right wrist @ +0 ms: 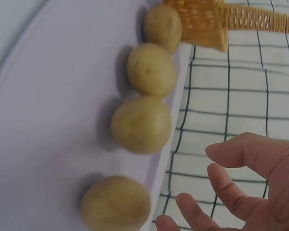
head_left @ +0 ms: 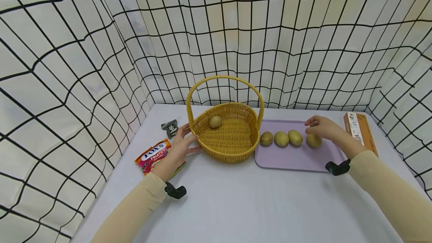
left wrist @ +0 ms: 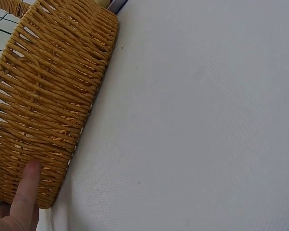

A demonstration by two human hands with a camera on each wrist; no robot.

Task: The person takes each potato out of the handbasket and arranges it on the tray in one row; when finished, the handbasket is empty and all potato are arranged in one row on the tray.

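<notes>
Wicker basket (head_left: 229,138) stands on the white table (head_left: 236,205), handle upright, with one potato (head_left: 215,122) inside against its far left wall. Left hand (head_left: 179,149) lies at the basket's left side, fingers straight and touching the weave; the left wrist view confirms a fingertip (left wrist: 26,185) pressed flat to the wall, so this grip is open and holds nothing.

Just right of the basket sits a lilac tray (head_left: 290,158), touching or nearly touching it. Four potatoes lie in a row along the tray's far edge: first (head_left: 266,138), second (head_left: 281,138), third (head_left: 295,137), fourth (head_left: 314,140). Right hand (head_left: 325,128) hovers over the fourth, the one furthest from the basket. Its fingers (right wrist: 241,192) are loosely spread and partly bent; the right wrist view shows a gap between them and the potato, so this grip is open. Contact from the head view cannot be ruled out with certainty, as the hand covers part of the potato.

Left of the left hand lies a candy bag (head_left: 153,155), with a small dark packet (head_left: 170,127) behind it. A long carton (head_left: 360,132) lies beyond the tray's right edge. Black-gridded cloth (head_left: 84,48) encloses the table.
</notes>
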